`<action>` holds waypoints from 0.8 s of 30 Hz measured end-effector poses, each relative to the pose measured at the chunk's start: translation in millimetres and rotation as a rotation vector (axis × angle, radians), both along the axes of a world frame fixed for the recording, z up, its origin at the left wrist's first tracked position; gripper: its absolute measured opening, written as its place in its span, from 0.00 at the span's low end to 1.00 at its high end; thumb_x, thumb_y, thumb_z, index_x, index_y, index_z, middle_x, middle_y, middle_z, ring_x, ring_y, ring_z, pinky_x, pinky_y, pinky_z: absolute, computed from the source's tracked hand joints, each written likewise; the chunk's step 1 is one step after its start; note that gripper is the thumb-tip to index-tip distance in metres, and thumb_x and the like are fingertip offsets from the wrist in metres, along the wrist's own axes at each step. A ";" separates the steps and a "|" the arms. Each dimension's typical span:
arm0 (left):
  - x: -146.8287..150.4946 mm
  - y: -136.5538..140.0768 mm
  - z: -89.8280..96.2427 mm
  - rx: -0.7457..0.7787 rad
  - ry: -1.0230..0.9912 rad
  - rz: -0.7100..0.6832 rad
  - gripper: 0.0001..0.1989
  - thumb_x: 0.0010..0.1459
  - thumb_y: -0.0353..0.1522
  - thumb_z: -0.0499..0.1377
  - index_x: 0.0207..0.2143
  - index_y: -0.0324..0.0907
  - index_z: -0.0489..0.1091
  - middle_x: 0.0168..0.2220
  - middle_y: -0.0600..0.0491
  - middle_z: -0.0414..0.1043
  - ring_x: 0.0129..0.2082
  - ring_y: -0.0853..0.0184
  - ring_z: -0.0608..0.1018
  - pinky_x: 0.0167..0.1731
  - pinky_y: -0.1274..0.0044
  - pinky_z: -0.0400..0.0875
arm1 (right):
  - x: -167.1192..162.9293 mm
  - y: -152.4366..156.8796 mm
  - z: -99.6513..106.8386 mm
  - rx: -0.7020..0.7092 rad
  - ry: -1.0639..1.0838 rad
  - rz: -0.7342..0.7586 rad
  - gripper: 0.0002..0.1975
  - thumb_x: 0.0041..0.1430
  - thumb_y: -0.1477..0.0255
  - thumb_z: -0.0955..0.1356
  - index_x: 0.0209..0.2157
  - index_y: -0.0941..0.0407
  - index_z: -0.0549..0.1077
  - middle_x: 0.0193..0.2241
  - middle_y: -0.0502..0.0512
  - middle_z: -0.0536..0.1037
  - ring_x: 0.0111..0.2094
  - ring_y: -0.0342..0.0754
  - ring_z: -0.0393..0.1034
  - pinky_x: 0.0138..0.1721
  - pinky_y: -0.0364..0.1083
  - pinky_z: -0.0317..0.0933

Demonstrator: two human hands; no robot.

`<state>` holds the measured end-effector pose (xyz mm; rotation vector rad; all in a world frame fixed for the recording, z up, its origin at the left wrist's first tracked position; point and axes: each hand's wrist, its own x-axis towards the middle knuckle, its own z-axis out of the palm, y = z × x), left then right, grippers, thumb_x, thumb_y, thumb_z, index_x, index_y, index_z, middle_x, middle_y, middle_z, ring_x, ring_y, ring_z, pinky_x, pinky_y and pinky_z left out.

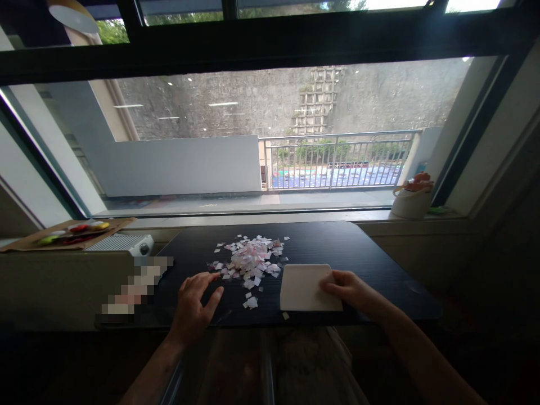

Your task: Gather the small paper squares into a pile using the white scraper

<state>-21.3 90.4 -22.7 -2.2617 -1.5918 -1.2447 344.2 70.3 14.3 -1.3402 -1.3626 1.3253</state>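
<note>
A loose heap of small white and pinkish paper pieces [251, 256] lies on the dark table [333, 242], with a few scraps scattered around it. My left hand [196, 301] is at the left edge of the heap, thumb and fingers apart, and it holds nothing. On the other side, my right hand [348, 287] pinches the right edge of a flat, cream-coloured scraper-like card [301, 289] with rounded upper corners. The card is right of the heap, near the table's front edge. One scrap lies just below the card's lower left corner.
A window with a sill runs behind the table. A white bucket [411, 199] with orange things on top stands on the sill at right. At left, cardboard [113, 225] with colourful items lies above a white heater-like unit [122, 245]. A pixelated patch covers the table's left edge.
</note>
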 end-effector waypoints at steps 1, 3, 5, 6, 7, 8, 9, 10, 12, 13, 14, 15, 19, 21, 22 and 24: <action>0.0 -0.3 0.2 -0.004 0.003 -0.001 0.17 0.56 0.44 0.51 0.42 0.45 0.70 0.42 0.49 0.74 0.45 0.57 0.73 0.50 0.60 0.61 | -0.6 1.1 -0.3 -0.007 0.004 0.012 0.21 0.35 0.57 0.75 0.27 0.60 0.75 0.27 0.55 0.81 0.29 0.50 0.73 0.33 0.47 0.66; 0.0 -0.7 0.4 -0.004 0.008 -0.003 0.17 0.56 0.44 0.51 0.42 0.45 0.70 0.42 0.49 0.74 0.45 0.57 0.73 0.50 0.60 0.61 | -0.4 1.3 -1.1 -0.016 0.012 0.039 0.22 0.35 0.57 0.75 0.28 0.60 0.76 0.27 0.55 0.81 0.29 0.50 0.74 0.34 0.47 0.66; -0.1 -0.7 0.2 0.003 0.010 -0.007 0.17 0.56 0.43 0.52 0.42 0.45 0.70 0.42 0.49 0.74 0.45 0.57 0.73 0.49 0.61 0.61 | 1.2 -0.4 -1.8 -0.029 0.023 0.063 0.22 0.36 0.57 0.75 0.29 0.60 0.76 0.28 0.54 0.81 0.29 0.50 0.74 0.34 0.48 0.66; -0.2 -0.6 0.0 0.007 0.012 -0.009 0.17 0.56 0.43 0.52 0.41 0.45 0.70 0.42 0.49 0.74 0.45 0.57 0.73 0.49 0.61 0.62 | 2.4 -1.6 -1.8 -0.036 0.027 0.074 0.21 0.36 0.57 0.76 0.29 0.59 0.76 0.28 0.54 0.81 0.29 0.50 0.74 0.34 0.48 0.66; -0.3 -0.4 -0.2 0.010 0.013 -0.010 0.17 0.56 0.43 0.52 0.41 0.45 0.70 0.42 0.50 0.74 0.45 0.57 0.74 0.49 0.61 0.62 | 3.6 -3.1 -1.5 -0.040 0.030 0.085 0.21 0.36 0.57 0.76 0.29 0.59 0.77 0.28 0.54 0.81 0.30 0.50 0.74 0.35 0.47 0.66; -0.4 -0.2 -0.4 0.012 0.012 -0.010 0.16 0.56 0.43 0.52 0.41 0.45 0.70 0.42 0.50 0.74 0.45 0.57 0.74 0.49 0.62 0.62 | 5.0 -4.6 -0.8 -0.041 0.032 0.095 0.21 0.37 0.58 0.75 0.29 0.59 0.77 0.28 0.54 0.81 0.30 0.50 0.74 0.35 0.47 0.66; -0.4 -0.1 -0.5 0.013 0.010 -0.008 0.16 0.56 0.43 0.52 0.41 0.45 0.70 0.41 0.50 0.74 0.45 0.57 0.74 0.49 0.61 0.62 | 6.4 -6.3 0.2 -0.036 0.034 0.104 0.21 0.37 0.58 0.75 0.30 0.59 0.77 0.28 0.54 0.81 0.31 0.50 0.74 0.36 0.47 0.65; -0.4 -0.1 -0.6 0.012 0.006 -0.007 0.16 0.56 0.43 0.52 0.41 0.45 0.70 0.41 0.50 0.74 0.45 0.57 0.74 0.49 0.61 0.62 | 7.7 -7.9 1.6 -0.031 0.037 0.114 0.21 0.38 0.57 0.75 0.30 0.59 0.77 0.28 0.54 0.81 0.31 0.50 0.74 0.36 0.47 0.65; 0.1 -0.4 -0.2 0.004 -0.004 -0.007 0.16 0.56 0.43 0.52 0.41 0.45 0.70 0.42 0.49 0.74 0.45 0.56 0.74 0.50 0.59 0.61 | 8.7 -10.7 4.7 -0.016 0.024 0.133 0.21 0.38 0.57 0.75 0.30 0.60 0.77 0.27 0.54 0.81 0.31 0.50 0.74 0.35 0.47 0.65; 0.6 -0.7 0.1 -0.002 -0.008 -0.009 0.16 0.56 0.43 0.52 0.41 0.45 0.70 0.42 0.49 0.74 0.45 0.56 0.74 0.50 0.58 0.60 | 7.6 -11.6 6.1 0.004 0.005 0.132 0.21 0.39 0.57 0.75 0.29 0.60 0.77 0.27 0.54 0.81 0.31 0.50 0.74 0.34 0.47 0.65; 1.1 -1.1 0.5 -0.008 -0.010 -0.009 0.16 0.56 0.43 0.52 0.41 0.45 0.70 0.42 0.49 0.74 0.45 0.56 0.73 0.50 0.58 0.60 | 5.1 -11.8 7.2 0.037 -0.021 0.121 0.20 0.40 0.57 0.74 0.29 0.60 0.76 0.26 0.54 0.80 0.30 0.50 0.73 0.32 0.46 0.65; 1.8 -1.4 0.8 -0.012 -0.010 -0.007 0.16 0.56 0.42 0.52 0.41 0.45 0.70 0.42 0.49 0.74 0.46 0.56 0.73 0.50 0.58 0.60 | 0.9 -11.4 7.6 0.082 -0.046 0.101 0.20 0.42 0.57 0.74 0.29 0.60 0.76 0.26 0.54 0.80 0.29 0.49 0.73 0.31 0.46 0.65; 3.9 -2.2 0.9 -0.012 0.002 0.010 0.15 0.56 0.41 0.52 0.42 0.45 0.70 0.42 0.49 0.74 0.46 0.56 0.73 0.51 0.58 0.60 | -30.5 -5.5 5.2 0.271 -0.106 0.034 0.17 0.47 0.58 0.71 0.26 0.59 0.73 0.24 0.52 0.78 0.26 0.47 0.72 0.28 0.44 0.65; 4.5 -2.4 0.4 -0.010 0.007 0.015 0.15 0.57 0.41 0.52 0.42 0.45 0.70 0.42 0.49 0.74 0.46 0.57 0.73 0.51 0.58 0.60 | -45.6 -3.0 3.8 0.328 -0.137 0.036 0.15 0.49 0.59 0.70 0.25 0.58 0.73 0.22 0.51 0.77 0.25 0.46 0.71 0.27 0.44 0.64; 4.7 -2.6 0.1 -0.010 0.008 0.016 0.15 0.57 0.41 0.52 0.42 0.45 0.70 0.42 0.49 0.74 0.46 0.57 0.73 0.51 0.58 0.60 | -50.1 -2.5 3.7 0.345 -0.151 0.040 0.14 0.49 0.60 0.70 0.25 0.58 0.73 0.22 0.51 0.77 0.25 0.46 0.71 0.26 0.43 0.64; 5.1 -3.1 -0.4 -0.011 0.007 0.017 0.15 0.57 0.40 0.52 0.43 0.45 0.70 0.43 0.49 0.74 0.46 0.57 0.73 0.51 0.58 0.59 | -51.7 -3.5 5.0 0.351 -0.174 0.054 0.13 0.50 0.61 0.70 0.26 0.59 0.73 0.22 0.51 0.77 0.25 0.46 0.71 0.26 0.43 0.65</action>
